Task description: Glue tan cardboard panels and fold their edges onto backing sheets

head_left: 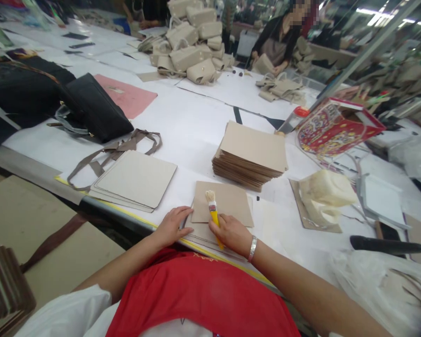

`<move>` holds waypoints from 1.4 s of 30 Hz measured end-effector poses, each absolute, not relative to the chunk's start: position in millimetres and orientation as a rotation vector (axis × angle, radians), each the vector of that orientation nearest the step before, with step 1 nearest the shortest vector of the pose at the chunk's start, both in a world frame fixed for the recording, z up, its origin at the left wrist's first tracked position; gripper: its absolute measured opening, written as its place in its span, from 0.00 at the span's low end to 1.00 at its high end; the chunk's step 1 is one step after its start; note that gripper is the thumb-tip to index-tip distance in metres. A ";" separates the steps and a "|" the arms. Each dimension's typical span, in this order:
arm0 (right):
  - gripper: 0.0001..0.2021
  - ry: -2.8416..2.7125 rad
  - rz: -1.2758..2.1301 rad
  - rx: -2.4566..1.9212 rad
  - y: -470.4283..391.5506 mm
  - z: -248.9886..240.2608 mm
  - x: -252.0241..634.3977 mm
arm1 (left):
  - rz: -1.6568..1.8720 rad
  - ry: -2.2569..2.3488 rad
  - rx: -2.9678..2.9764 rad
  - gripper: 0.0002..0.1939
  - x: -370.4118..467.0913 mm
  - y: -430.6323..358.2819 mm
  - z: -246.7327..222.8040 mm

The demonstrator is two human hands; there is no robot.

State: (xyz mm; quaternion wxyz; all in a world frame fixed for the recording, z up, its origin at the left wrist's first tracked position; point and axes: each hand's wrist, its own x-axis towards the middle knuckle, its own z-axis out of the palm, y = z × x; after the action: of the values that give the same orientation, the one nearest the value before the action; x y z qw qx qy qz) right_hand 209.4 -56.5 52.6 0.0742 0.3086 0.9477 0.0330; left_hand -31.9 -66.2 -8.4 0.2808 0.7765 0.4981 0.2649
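My right hand (230, 232) is closed around the yellow handle of a paintbrush (213, 210), whose pale bristles point away from me over a brown rectangular panel (233, 201). That panel lies on other flat sheets at the table's front edge. At their left edge rests my left hand (173, 225), thumb and fingers apart, holding nothing. Left of it lies a short stack of greyish boards (136, 178). Behind the brown panel stands a tall stack of brown panels (250, 152). A cut-open pale plastic container (326, 192) sits on a board to the right.
Black bags (94, 107) and a strap (108, 152) lie at the left. A pile of beige bags (192, 44) stands at the back, near a person (280, 37) handling a bag piece. On the right are a red patterned box (337, 128), a black-handled tool (386, 245) and plastic bags.
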 end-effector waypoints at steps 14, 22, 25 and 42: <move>0.11 3.093 0.386 1.055 -54.3 75.3 247.4 | 1.109 1.456 2.233 0.46 13.6 -59.0 5.4; 0.09 3.253 0.735 1.069 -28.3 102.2 259.3 | 1.008 1.196 0.704 0.30 18.4 -27.7 42.1; 0.07 3.350 0.715 0.869 -36.9 103.0 251.9 | 0.948 1.087 0.581 0.19 21.7 -5.6 52.7; 0.13 2.266 -0.490 2.776 -100.3 24.7 283.0 | 0.723 1.195 0.840 0.18 -0.7 -26.9 22.3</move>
State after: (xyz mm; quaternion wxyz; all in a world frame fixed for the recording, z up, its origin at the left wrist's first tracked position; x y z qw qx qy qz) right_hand 283.0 -100.3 24.7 -0.2354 0.7460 0.6089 -0.1317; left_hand -0.7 -26.9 22.3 0.6859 0.3751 0.5334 0.3229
